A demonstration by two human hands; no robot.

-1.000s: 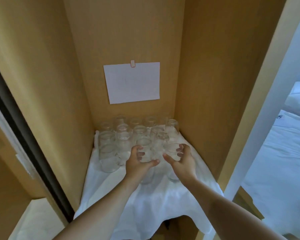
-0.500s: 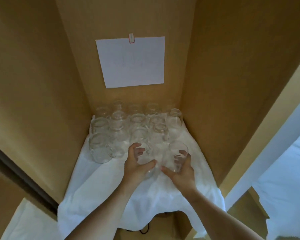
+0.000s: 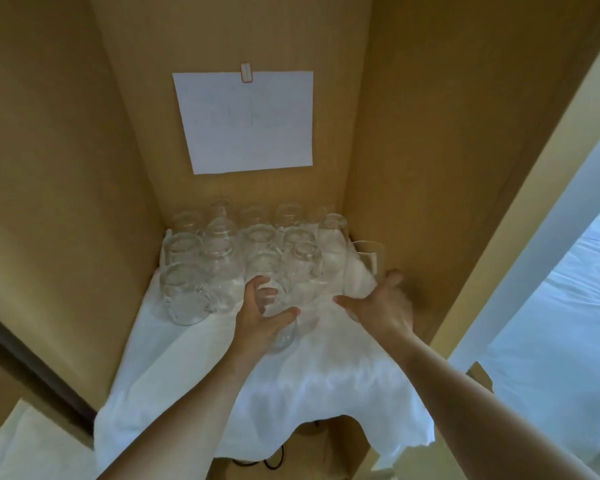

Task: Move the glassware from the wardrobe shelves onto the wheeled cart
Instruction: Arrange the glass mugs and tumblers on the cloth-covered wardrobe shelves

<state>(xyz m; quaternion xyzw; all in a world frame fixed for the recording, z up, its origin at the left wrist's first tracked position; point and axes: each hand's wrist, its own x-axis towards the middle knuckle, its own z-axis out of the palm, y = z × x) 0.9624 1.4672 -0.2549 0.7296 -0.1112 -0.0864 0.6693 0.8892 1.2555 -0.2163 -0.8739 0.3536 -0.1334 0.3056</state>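
Left hand (image 3: pixel 260 317) wraps a glass (image 3: pixel 279 306) on the white cloth (image 3: pixel 291 386), right hand (image 3: pixel 378 306) holds a tumbler (image 3: pixel 366 268) lifted just above it; clear glass looks light, rigid, slick, breakable, best gripped mid-wall, clear of neighbouring glasses (image 3: pixel 222 251) beyond the fingers.

Access to the shelf is from the lower centre of the frame only. Wooden side walls (image 3: pixel 66 188) and (image 3: pixel 440 150) close the left and right; the back panel, carrying a sheet of paper (image 3: pixel 245 121), closes the upper centre. Packed clear glasses (image 3: pixel 222 258) fill the rear of the shelf, wall to wall. The white cloth (image 3: pixel 291 393) in front of them is bare, but both forearms cross it. Open height stands above the glass rims.
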